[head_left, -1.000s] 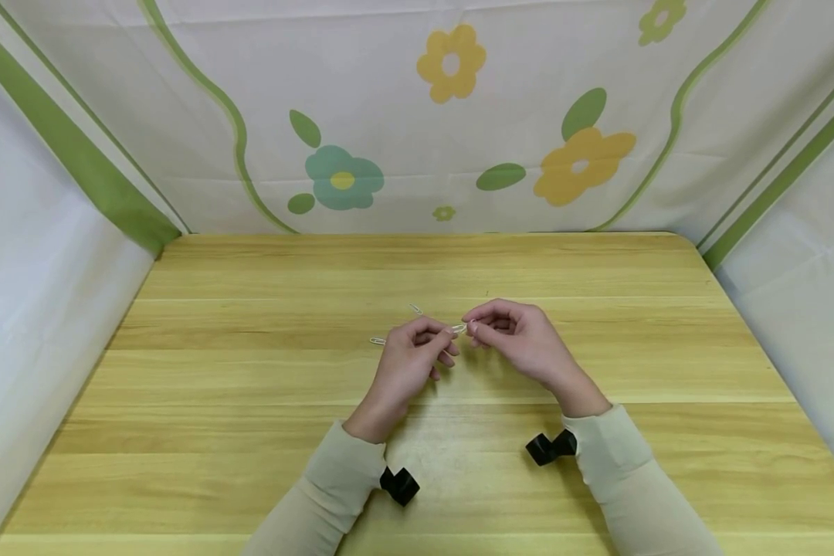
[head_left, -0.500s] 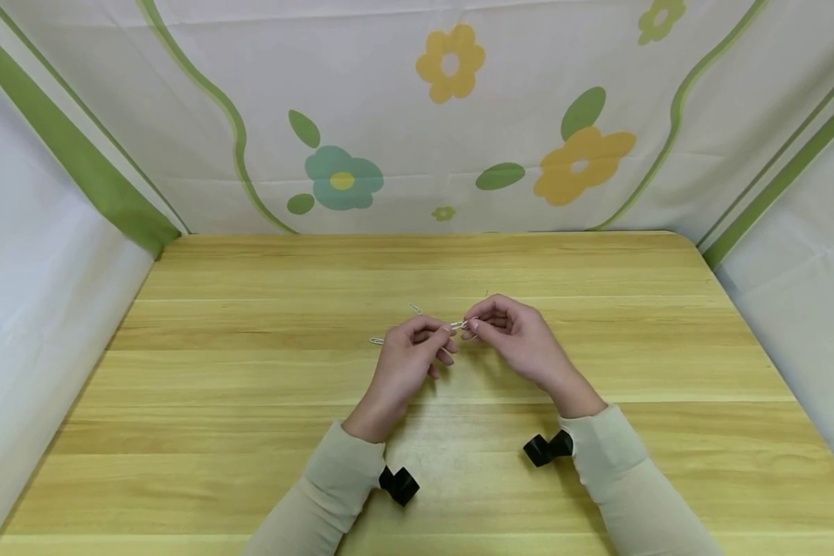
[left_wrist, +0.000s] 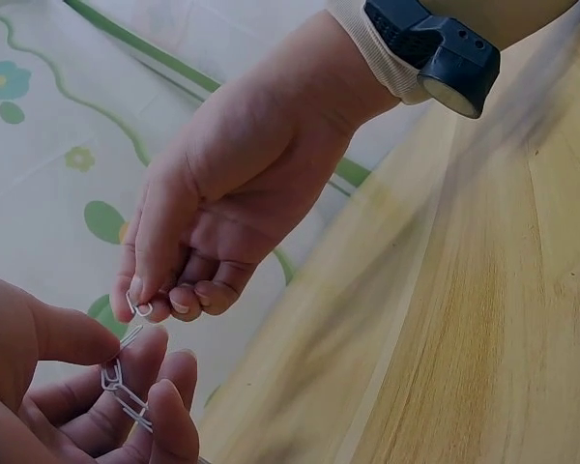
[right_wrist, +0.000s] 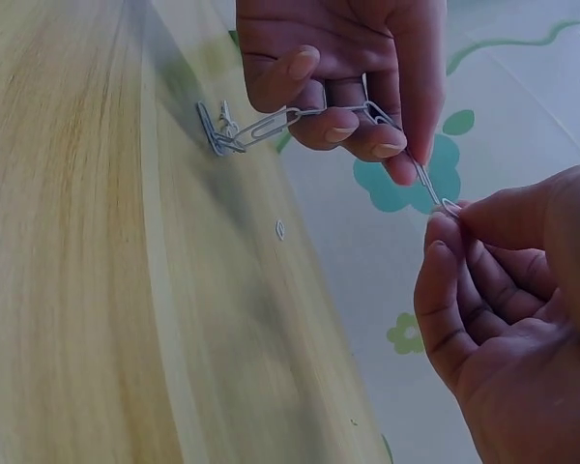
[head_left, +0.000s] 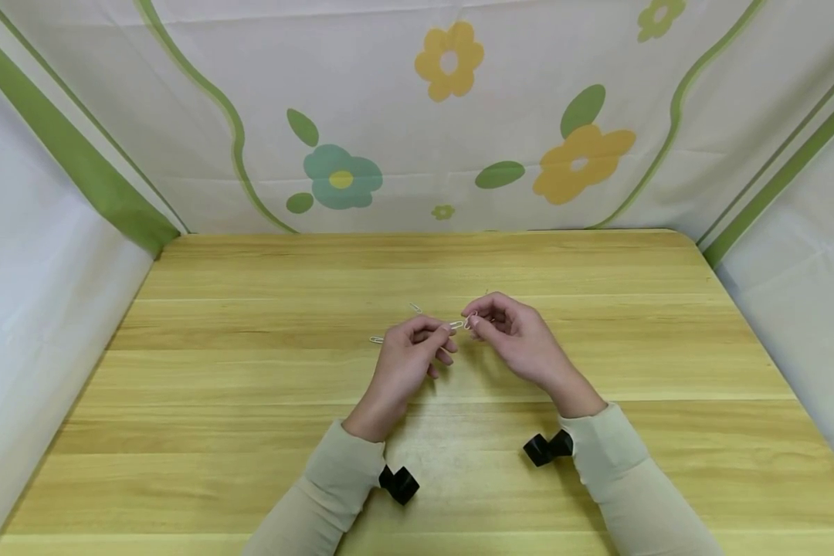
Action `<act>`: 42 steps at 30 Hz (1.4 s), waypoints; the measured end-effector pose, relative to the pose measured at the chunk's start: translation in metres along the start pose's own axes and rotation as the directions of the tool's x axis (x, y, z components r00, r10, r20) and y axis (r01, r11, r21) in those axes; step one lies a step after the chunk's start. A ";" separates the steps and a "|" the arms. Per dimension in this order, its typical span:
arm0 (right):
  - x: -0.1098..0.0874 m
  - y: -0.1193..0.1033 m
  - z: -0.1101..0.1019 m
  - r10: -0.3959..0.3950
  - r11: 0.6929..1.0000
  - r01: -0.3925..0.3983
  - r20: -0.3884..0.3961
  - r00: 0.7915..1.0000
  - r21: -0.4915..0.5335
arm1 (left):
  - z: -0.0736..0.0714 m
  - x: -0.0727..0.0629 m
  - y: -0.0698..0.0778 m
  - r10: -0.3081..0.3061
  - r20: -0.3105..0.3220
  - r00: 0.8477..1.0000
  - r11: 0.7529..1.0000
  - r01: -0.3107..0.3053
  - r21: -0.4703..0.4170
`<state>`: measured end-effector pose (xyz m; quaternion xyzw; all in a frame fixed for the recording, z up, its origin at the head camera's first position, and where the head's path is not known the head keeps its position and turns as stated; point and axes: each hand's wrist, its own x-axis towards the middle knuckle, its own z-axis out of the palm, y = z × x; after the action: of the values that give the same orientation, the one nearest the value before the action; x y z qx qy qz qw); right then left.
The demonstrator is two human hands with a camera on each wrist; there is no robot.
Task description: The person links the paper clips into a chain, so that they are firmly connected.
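In the head view my left hand pinches a white paper clip between thumb and forefinger. That clip belongs to a linked chain of paper clips, which hangs across the other fingers and trails down to the table in the right wrist view. My right hand pinches a single paper clip at its fingertips. The two clips meet end to end between the hands, overlapping in the right wrist view; whether they are linked I cannot tell. Past the left hand, the chain's tail shows on the table.
A loose paper clip lies on the wooden table, just beyond the left hand. White curtains with flowers and green bands stand behind the table and at both sides. Each sleeve cuff carries a black wrist camera.
The right hand has shifted slightly up and left, and the clip at its fingertips has turned and shows more. The left hand has stayed nearly still, keeping its pinch.
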<state>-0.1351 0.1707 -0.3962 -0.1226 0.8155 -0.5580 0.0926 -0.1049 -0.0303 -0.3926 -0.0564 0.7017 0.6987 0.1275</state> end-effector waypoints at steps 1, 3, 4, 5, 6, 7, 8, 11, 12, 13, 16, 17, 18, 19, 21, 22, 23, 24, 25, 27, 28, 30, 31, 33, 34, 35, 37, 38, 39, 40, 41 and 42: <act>0.000 0.000 0.000 -0.002 1.000 0.002 -0.004 1.000 -0.010 | 0.000 0.000 0.000 -0.001 0.000 1.000 1.000 0.001 -0.002; 0.000 0.000 0.000 -0.009 1.000 0.009 -0.009 1.000 -0.029 | 0.001 -0.001 0.001 0.000 0.001 1.000 1.000 0.000 -0.003; 0.000 0.000 0.000 -0.014 0.999 0.014 -0.012 1.000 -0.040 | 0.001 -0.001 0.001 0.001 0.002 1.000 1.000 -0.001 -0.004; -0.001 0.000 0.001 -0.018 0.999 0.017 -0.015 1.000 -0.049 | 0.001 -0.001 0.001 0.001 0.002 1.000 1.000 -0.001 -0.003; -0.001 0.000 0.001 -0.023 0.998 0.022 -0.018 1.000 -0.058 | 0.001 -0.001 0.001 0.001 0.003 1.000 1.000 -0.001 -0.002; -0.001 0.000 0.001 -0.029 0.997 0.028 -0.022 0.999 -0.067 | 0.001 -0.001 0.001 0.001 0.004 1.000 1.000 -0.001 -0.001; -0.001 0.000 0.001 -0.037 0.996 0.035 -0.024 0.999 -0.076 | 0.002 -0.001 0.001 0.000 0.005 1.000 1.000 0.000 0.000; -0.002 0.000 0.002 -0.057 0.994 0.054 -0.030 0.998 -0.097 | 0.002 -0.001 0.001 -0.001 0.008 1.000 1.000 0.001 0.003; -0.002 0.000 0.002 -0.067 0.992 0.064 -0.031 0.997 -0.105 | 0.002 -0.001 0.001 -0.001 0.009 1.000 1.000 0.001 0.002; -0.002 0.000 0.003 -0.076 0.991 0.071 -0.033 0.997 -0.113 | 0.002 -0.001 0.001 0.000 0.009 1.000 1.000 0.000 0.001; -0.002 0.000 0.004 -0.105 0.985 0.099 -0.038 0.994 -0.138 | 0.001 -0.001 0.000 0.002 0.013 1.000 1.000 -0.002 -0.010; -0.002 -0.001 0.005 -0.117 0.983 0.110 -0.039 0.992 -0.147 | 0.001 -0.001 0.000 0.001 0.014 1.000 1.000 -0.001 -0.017; -0.002 -0.001 0.005 -0.130 0.980 0.122 -0.040 0.991 -0.157 | 0.001 -0.001 0.000 0.001 0.015 1.000 1.000 0.000 -0.024; -0.002 -0.001 0.006 -0.144 0.977 0.135 -0.040 0.989 -0.167 | 0.001 -0.001 -0.001 -0.001 0.016 1.000 0.999 0.002 -0.034; -0.002 -0.001 0.006 -0.178 0.967 0.167 -0.036 0.983 -0.194 | 0.000 -0.001 -0.002 -0.008 0.016 1.000 0.998 0.008 -0.058; -0.002 -0.001 0.006 -0.199 0.958 0.188 -0.029 0.980 -0.218 | 0.000 0.000 -0.002 -0.013 0.015 1.000 0.997 0.015 -0.076; -0.002 -0.001 0.006 -0.219 0.948 0.207 -0.021 0.976 -0.241 | 0.000 0.000 -0.002 -0.021 0.014 1.000 0.995 0.022 -0.095; -0.002 -0.001 0.005 -0.235 0.939 0.223 -0.012 0.972 -0.261 | 0.000 0.000 -0.002 -0.027 0.011 1.000 0.993 0.028 -0.111; -0.002 -0.001 0.005 -0.248 0.932 0.238 -0.003 0.969 -0.275 | 0.000 0.000 -0.002 -0.035 0.007 0.999 0.991 0.036 -0.127; -0.002 -0.002 0.002 -0.249 0.929 0.241 0.005 0.968 -0.280 | -0.001 0.001 -0.002 -0.044 0.002 0.999 0.988 0.044 -0.148; -0.002 -0.002 0.001 -0.239 0.934 0.231 0.004 0.971 -0.271 | -0.001 0.001 -0.001 -0.046 0.000 0.999 0.987 0.045 -0.152; -0.002 -0.002 -0.003 -0.198 0.957 0.191 -0.013 0.980 -0.220 | -0.002 0.002 -0.001 -0.039 0.003 0.999 0.991 0.040 -0.130; -0.002 -0.002 -0.005 -0.173 0.968 0.166 -0.025 0.985 -0.190 | -0.002 0.002 -0.001 -0.034 0.010 0.999 0.993 0.035 -0.113; -0.002 -0.002 -0.008 -0.118 0.986 0.112 -0.044 0.992 -0.121 | -0.003 0.003 -0.001 -0.029 0.033 0.999 0.996 0.032 -0.078; -0.002 -0.003 -0.009 -0.096 0.992 0.091 -0.047 0.994 -0.091 | -0.003 0.003 -0.001 -0.029 0.048 0.998 0.998 0.032 -0.061; -0.002 -0.003 -0.010 -0.077 0.995 0.074 -0.049 0.996 -0.065 | -0.003 0.003 -0.001 -0.031 0.066 0.997 0.998 0.034 -0.046; -0.003 -0.003 -0.011 -0.048 0.999 0.047 -0.045 0.998 -0.023 | -0.003 0.003 -0.001 -0.036 0.098 0.994 0.999 0.040 -0.029; -0.003 -0.003 -0.011 -0.040 0.999 0.039 -0.046 0.998 -0.010 | -0.003 0.003 -0.001 -0.040 0.112 0.993 0.999 0.043 -0.025; -0.003 -0.003 -0.011 -0.036 0.999 0.036 -0.049 0.998 -0.003 | -0.003 0.003 -0.001 -0.043 0.121 0.992 0.999 0.045 -0.020; -0.002 -0.003 -0.011 -0.032 0.999 0.032 -0.055 0.998 0.004 | -0.002 0.003 -0.001 -0.042 0.130 0.991 0.999 0.044 -0.012; -0.002 -0.003 -0.011 -0.029 0.999 0.030 -0.063 0.998 0.012 | -0.002 0.002 -0.001 -0.041 0.135 0.990 0.999 0.042 -0.004; -0.002 -0.003 -0.011 -0.024 0.999 0.026 -0.071 0.997 0.019 | -0.002 0.002 -0.001 -0.040 0.137 0.990 0.999 0.040 0.007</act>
<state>-0.1367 0.1804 -0.3897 -0.1120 0.8111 -0.5712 0.0577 -0.1073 -0.0326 -0.3939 -0.0219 0.6914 0.6968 0.1896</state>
